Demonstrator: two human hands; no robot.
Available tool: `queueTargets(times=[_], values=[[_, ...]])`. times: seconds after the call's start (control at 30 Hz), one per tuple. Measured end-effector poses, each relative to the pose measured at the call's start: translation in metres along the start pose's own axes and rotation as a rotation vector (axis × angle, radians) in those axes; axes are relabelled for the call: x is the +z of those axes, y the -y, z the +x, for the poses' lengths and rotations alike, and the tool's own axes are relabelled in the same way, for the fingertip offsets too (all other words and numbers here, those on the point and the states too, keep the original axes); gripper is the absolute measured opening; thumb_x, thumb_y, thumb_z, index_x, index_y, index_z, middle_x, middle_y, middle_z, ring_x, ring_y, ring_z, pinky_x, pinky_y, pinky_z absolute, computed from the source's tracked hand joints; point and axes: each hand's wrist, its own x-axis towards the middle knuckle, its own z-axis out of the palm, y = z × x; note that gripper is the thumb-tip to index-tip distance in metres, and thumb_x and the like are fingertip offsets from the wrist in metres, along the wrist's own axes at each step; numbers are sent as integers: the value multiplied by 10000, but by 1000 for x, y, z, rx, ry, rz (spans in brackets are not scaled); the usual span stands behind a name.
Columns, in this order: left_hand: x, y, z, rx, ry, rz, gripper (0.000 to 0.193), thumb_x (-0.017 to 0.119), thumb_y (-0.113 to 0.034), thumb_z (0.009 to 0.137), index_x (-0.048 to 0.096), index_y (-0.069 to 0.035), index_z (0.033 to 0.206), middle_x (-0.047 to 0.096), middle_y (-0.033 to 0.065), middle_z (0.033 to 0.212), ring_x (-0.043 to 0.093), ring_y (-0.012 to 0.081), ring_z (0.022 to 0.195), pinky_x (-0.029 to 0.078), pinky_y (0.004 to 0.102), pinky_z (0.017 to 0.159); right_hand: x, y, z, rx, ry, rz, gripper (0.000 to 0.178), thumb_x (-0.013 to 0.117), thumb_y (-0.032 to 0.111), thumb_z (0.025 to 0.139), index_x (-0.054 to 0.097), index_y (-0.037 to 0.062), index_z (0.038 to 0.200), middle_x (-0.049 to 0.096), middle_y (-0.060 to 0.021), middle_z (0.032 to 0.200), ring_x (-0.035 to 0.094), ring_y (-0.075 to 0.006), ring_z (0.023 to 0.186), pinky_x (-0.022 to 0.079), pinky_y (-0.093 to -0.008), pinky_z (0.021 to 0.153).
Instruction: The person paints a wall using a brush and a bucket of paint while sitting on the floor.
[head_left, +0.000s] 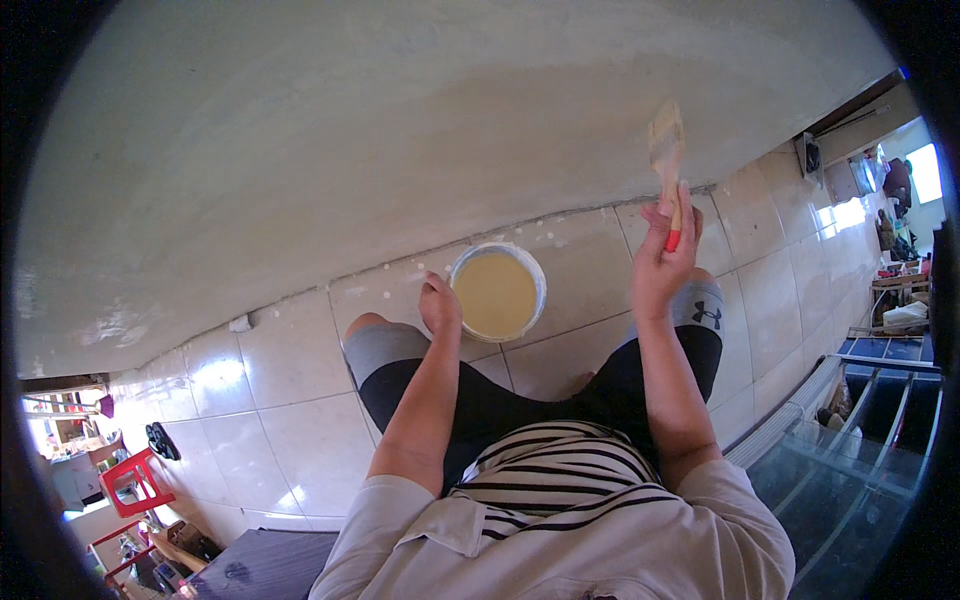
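My right hand (668,255) is closed around the wooden handle of a flat paintbrush (672,160), whose end is red. The brush points upward, its pale bristles in front of the lower wall (420,130); whether they touch it I cannot tell. A round white bucket (541,290) of pale yellow, paint-like liquid (493,295) is between my knees, close to the foot of the wall. My left hand (440,305) is curled at the bucket's left edge and appears to grip it, though its fingertips are hidden. A darker, damp-looking patch spreads across the wall left of the brush.
Light drops spot the tiled floor (300,430) along the wall's base. A red plastic stool (137,484) and dark footwear (162,440) are at the far left. On the right is a glass-topped metal frame (830,500). A dark panel (265,565) lies behind me at lower left.
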Motion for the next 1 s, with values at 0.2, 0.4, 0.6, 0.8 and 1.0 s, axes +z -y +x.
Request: queueTargets(times=[0.2, 0.4, 0.6, 0.8, 1.0], values=[[2, -7, -1, -82, 45, -59, 651, 249, -505, 945, 626, 26, 964, 629, 277, 965, 580, 467, 937, 435, 516, 847, 68, 87, -30, -291, 300, -136, 555, 584, 33, 835, 403, -14, 1357, 511, -164, 1014, 532, -279, 932, 453, -378, 782], [-18, -39, -23, -182, 114, -448, 649, 259, -506, 944, 624, 30, 961, 629, 281, 955, 581, 465, 935, 436, 515, 842, 82, 127, -61, -243, 562, 222, 549, 613, 80, 822, 420, -21, 1326, 517, -198, 985, 559, -337, 852, 485, -405, 727], [-12, -11, -4, -53, 9, -49, 641, 267, -496, 944, 619, 40, 963, 624, 284, 968, 576, 463, 953, 432, 514, 840, 68, 100, -18, -209, 586, 357, 377, 564, 121, 911, 518, 0, 1265, 567, -138, 979, 631, -222, 801, 507, -315, 691], [-3, -1, -3, 27, 27, -58, 640, 269, -492, 944, 615, 46, 943, 620, 288, 968, 567, 474, 945, 434, 511, 841, 20, 45, 34, -2, 376, 364, 283, 513, 179, 962, 574, 42, 1202, 609, -108, 963, 662, -168, 802, 536, -271, 710], [-6, -5, -1, -57, 42, -23, 631, 266, -486, 946, 617, 38, 944, 623, 284, 964, 572, 472, 940, 435, 513, 843, -14, 30, 40, 71, 25, 201, 308, 505, 115, 953, 528, -7, 1235, 605, -128, 983, 654, -211, 839, 539, -322, 759]])
